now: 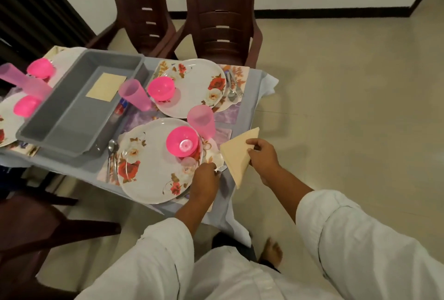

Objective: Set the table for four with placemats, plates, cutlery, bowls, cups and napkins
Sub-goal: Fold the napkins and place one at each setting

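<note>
My right hand [263, 156] pinches a cream napkin [236, 155], folded into a triangle, just above the table's right edge beside the near floral plate [149, 167]. My left hand [204, 180] is at that plate's right rim, its fingers curled round a silver piece of cutlery [221, 168]. An upturned pink bowl [182, 141] sits on the plate, a pink cup [201, 120] stands behind it and a spoon [111, 148] lies to its left. The far setting has a plate [199, 88], a pink bowl [161, 88], a cup [134, 94] and cutlery [231, 86].
A grey tray [72, 112] in the table's middle holds one cream napkin [107, 87]. Two more settings with pink bowls [39, 68] lie at the far left. Two brown chairs [221, 11] stand behind the table, and a dark chair [36, 227] is at the near left.
</note>
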